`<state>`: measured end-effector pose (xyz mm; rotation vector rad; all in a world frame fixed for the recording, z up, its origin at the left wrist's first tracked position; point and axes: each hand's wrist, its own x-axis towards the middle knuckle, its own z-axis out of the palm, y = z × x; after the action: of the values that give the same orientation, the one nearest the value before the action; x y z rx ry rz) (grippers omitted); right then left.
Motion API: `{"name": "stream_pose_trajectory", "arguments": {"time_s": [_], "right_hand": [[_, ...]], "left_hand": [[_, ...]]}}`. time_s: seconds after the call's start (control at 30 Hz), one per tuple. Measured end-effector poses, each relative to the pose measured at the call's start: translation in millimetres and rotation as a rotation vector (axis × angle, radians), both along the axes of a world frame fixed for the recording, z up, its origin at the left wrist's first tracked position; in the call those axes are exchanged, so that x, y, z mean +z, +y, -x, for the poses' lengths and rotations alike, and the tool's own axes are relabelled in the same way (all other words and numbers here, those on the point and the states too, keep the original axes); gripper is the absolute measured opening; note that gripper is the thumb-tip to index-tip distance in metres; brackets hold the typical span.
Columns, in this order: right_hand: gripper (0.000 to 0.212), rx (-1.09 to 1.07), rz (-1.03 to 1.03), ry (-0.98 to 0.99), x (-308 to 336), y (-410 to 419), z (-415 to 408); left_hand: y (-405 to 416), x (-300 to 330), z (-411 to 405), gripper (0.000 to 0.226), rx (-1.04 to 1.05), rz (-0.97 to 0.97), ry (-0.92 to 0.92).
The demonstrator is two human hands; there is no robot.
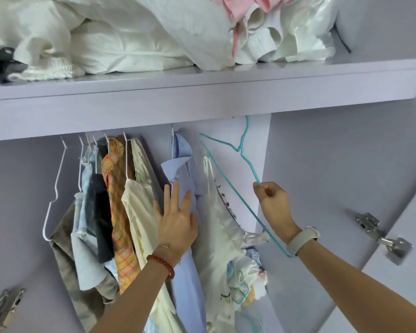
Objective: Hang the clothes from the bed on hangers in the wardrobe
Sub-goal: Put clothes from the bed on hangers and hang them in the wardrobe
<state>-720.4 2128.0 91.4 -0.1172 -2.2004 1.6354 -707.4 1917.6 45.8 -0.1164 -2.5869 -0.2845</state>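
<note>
Below the wardrobe shelf [202, 92], hung clothes [120, 200] crowd left. The left hand [178, 222], fingers straight, presses the blue shirt [180, 169] aside, seemingly clearing room; right of it, the right hand [274, 203] pinches the teal hanger [228, 179] carrying a white garment [216, 224].

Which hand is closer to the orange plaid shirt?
Left. The left hand lies flat on the blue shirt just beside the plaid shirt; the right hand pinches the teal hanger, farther off.
</note>
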Motion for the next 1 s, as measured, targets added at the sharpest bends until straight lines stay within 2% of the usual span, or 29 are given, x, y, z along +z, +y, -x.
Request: {"name": "stream_pose_trajectory", "arguments": {"time_s": [0.17,0.23,0.33,0.4,0.5,0.57,0.67,0.8,0.87,1.0], "right_hand": [[0.041,-0.179,-0.424,-0.067,-30.7,57.7,-59.1],[0.045,-0.291,-0.633,0.013,-34.9,83.5,-90.1],[0.041,-0.312,-0.833,0.182,-41.6,123.9,-140.2],[0.043,-0.325,-0.885,0.204,-45.1,148.7,-177.9],[0.051,-0.402,-0.966,0.212,-52.2,181.1,-241.6],[0.051,-0.470,-0.995,0.156,-59.5,198.7,-290.2],[0.044,-0.610,-1.009,0.022,-70.1,222.9,-364.4],[0.057,-0.769,-1.034,-0.048,-71.7,252.4,-454.7],[0.059,-0.848,-1.086,-0.016,-69.3,267.0,-495.8],[0.049,-1.053,-1.085,-0.018,-66.0,309.2,-566.6]], "left_hand": [[31.7,-1.4,-14.7,0.051,-0.150,0.003,0.147],[47.8,-3.1,-23.1,0.052,-0.220,-0.004,0.192],[77.5,-4.4,-43.1,0.052,-0.360,0.001,0.187],[100.6,-7.2,-62.1,0.050,-0.540,-0.045,0.091],[129.9,-16.6,-101.1,0.048,-0.812,-0.202,-0.146],[148.5,-21.9,-128.3,0.047,-0.908,-0.244,-0.329],[185.2,-26.0,-170.2,0.033,-1.097,-0.386,-0.540],[244.8,-34.1,-227.6,0.008,-1.256,-0.481,-0.690],[272.5,-38.0,-259.6,0.010,-1.330,-0.493,-0.762],[332.6,-30.9,-326.8,0.021,-1.473,-0.488,-0.866]]}}
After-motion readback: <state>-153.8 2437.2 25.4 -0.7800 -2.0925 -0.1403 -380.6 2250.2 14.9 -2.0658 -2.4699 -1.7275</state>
